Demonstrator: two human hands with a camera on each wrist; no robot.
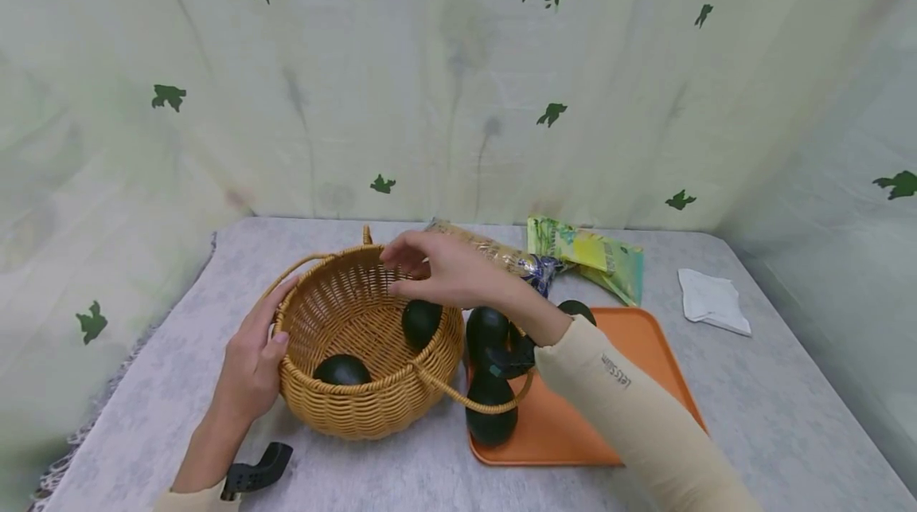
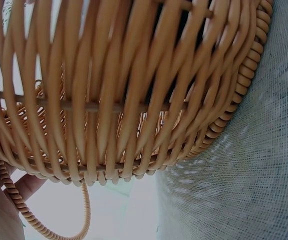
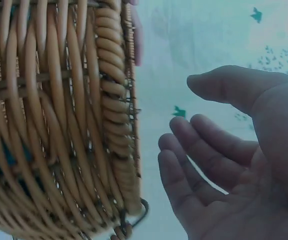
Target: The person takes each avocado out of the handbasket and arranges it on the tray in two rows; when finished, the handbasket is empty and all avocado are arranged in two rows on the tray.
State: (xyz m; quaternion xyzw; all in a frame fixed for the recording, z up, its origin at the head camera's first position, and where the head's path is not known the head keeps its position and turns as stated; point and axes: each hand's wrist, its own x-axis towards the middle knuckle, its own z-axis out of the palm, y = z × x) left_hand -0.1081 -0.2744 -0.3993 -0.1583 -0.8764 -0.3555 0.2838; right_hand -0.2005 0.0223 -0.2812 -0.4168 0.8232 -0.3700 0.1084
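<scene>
A round wicker basket [image 1: 372, 408] stands on the grey table, and its weave fills the left wrist view [image 2: 123, 90]. Two dark green avocados lie inside, one at the front [image 1: 342, 370] and one against the right wall [image 1: 421, 322]. My left hand [image 1: 279, 313] grips the basket's left rim, thumb over the edge. My right hand [image 1: 404, 269] hovers over the basket's mouth, fingers loose. In the right wrist view this hand [image 3: 199, 130] shows a bare palm beside the basket wall [image 3: 58, 125]. Three more avocados [image 1: 491, 412] sit on an orange tray [image 1: 645, 353] just right of the basket.
The basket's loose handle [image 1: 473, 402] droops onto the tray. Behind lie a clear food bag [image 1: 501, 257] and a green-yellow packet [image 1: 591, 257]. A folded white cloth [image 1: 712, 301] sits at the right. A leaf-print curtain surrounds the table.
</scene>
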